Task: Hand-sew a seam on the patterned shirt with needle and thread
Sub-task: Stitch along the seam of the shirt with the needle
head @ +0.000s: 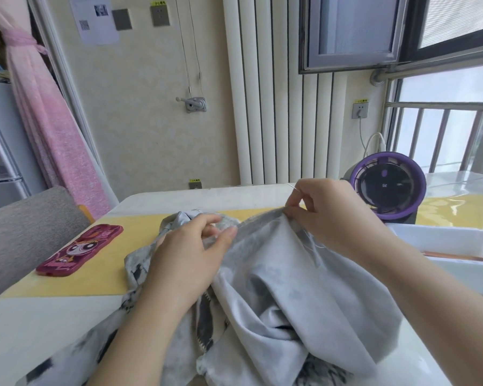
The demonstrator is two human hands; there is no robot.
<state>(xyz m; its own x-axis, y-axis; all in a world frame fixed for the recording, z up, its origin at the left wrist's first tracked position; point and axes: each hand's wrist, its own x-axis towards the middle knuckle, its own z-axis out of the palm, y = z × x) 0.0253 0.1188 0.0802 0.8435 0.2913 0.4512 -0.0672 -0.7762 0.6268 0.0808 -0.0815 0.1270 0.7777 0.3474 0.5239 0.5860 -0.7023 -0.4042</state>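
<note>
The patterned shirt (276, 288) lay heaped on the table (53, 324) in front of the person, its pale grey inner side turned up and darker print showing in the folds below. A stretch of its raw edge was lifted off the table and held between the two hands.

The left hand (190, 254) pinched that edge between thumb and fingertips. The right hand (332, 215) held the far end of the same stretch, fingers curled, with the needle (292, 187) pinched at its fingertips and the fine point showing just above them. A faint strand that looked like thread (317, 246) trailed down under the right wrist; where it ran was too thin to follow.

The cloth looked light, soft and limp, likely to sag and slide if let go, so the seam line probably needed holding taut close on either side of the stitch point. The needle seemed best gripped near its rear, clear of the tip.

A pink phone case (80, 250) lay to the left, a purple fan (388, 188) stood behind, and a white tray (457, 240) sat to the right.
</note>
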